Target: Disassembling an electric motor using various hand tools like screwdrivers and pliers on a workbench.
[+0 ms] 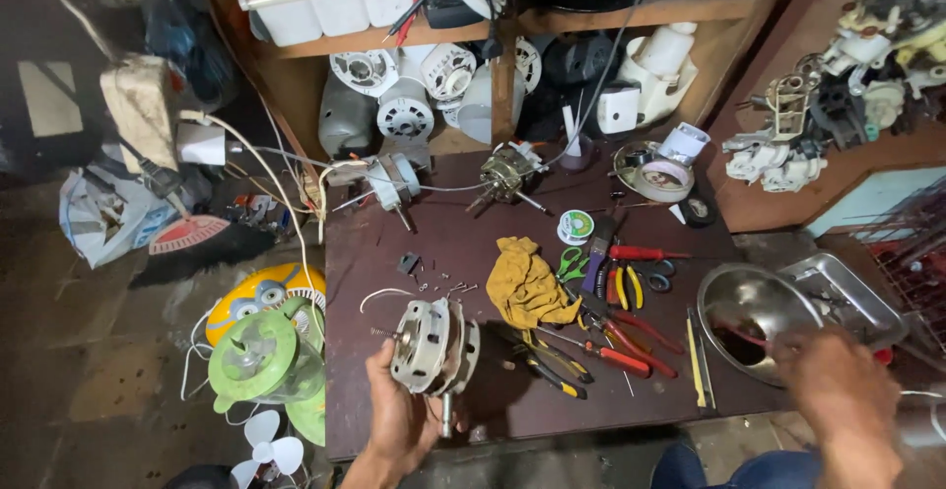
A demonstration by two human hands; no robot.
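The left hand (399, 420) grips a fan motor (432, 346) from below, over the table (493, 243). The right hand (838, 385) hovers blurred at a steel bowl (754, 312); I cannot tell how its fingers are set.

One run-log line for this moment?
left hand: holds fan motor | right hand: blurred, over steel bowl | bench: yellow rag, pliers
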